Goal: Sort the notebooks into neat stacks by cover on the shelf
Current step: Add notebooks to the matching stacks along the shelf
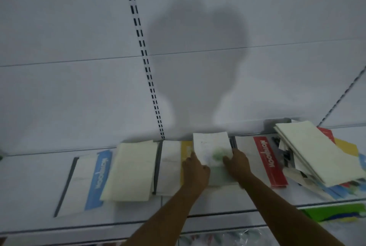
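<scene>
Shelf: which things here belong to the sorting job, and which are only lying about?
Job: green notebook held by left hand and right hand; blue notebook; yellow notebook; red notebook; messy pile.
Lying about: packet on lower shelf.

Motion blur smears the green-marked notebook (213,150) between the hands, so its cover print is unreadable. It hides most of the yellow notebook (185,158) beneath. The messy pile (309,158) at right runs past the picture's edge.

head: single view | looks forward-down | close over shelf (59,170) | wide-angle
</scene>
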### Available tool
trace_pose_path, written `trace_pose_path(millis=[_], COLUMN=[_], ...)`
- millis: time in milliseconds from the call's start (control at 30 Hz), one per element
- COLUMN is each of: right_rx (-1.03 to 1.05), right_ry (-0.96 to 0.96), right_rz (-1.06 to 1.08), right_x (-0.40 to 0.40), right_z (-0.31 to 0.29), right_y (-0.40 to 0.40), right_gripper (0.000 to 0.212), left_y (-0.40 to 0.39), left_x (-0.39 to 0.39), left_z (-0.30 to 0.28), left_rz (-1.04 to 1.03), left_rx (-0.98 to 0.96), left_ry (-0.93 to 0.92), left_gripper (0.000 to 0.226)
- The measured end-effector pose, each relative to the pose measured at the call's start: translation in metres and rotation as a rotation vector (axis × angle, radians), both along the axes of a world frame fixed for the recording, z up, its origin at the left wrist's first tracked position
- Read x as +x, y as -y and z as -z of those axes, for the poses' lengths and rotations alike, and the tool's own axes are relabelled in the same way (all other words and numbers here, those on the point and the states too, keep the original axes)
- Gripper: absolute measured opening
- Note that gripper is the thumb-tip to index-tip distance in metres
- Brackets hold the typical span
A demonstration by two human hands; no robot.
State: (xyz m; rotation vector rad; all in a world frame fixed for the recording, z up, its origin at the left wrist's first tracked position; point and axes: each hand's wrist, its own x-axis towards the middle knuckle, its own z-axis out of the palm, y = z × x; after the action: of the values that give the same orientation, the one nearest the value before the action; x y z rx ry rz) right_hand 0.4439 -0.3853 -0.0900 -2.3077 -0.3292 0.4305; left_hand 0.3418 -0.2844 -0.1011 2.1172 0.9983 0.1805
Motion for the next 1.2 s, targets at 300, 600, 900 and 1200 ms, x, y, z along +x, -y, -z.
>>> trace_pose_path(millis=[300, 600, 900, 1200], right_rx=[-0.051, -0.114, -0.043, -0.015], right_ry=[0.004, -0.004, 0.043, 0.368], right_rz=[-0.024, -0.113, -0.083, -0.128], right_x=[0.006, 0.015, 0.013, 0.076], right_z=[0.022, 0.024, -0.013, -0.086], right_y=[-0.003, 0.004, 0.016, 0.084], right_gripper=[0.04, 0.045, 0.039, 0.024], left_y=[0.014, 0.013, -0.004, 0.076], left_x=[0.007, 0.002, 0.01, 0.057], left_z=[-0.002, -0.009, 0.002, -0.037], left_rz=[-0.074, -0.065, 0.009, -0.031], left_rx=[0.051, 0.001, 0.112, 0.25], left_ry=[-0.077, -0.063, -0.196, -0.126], left_gripper=[0.051, 0.045, 0.043, 0.041])
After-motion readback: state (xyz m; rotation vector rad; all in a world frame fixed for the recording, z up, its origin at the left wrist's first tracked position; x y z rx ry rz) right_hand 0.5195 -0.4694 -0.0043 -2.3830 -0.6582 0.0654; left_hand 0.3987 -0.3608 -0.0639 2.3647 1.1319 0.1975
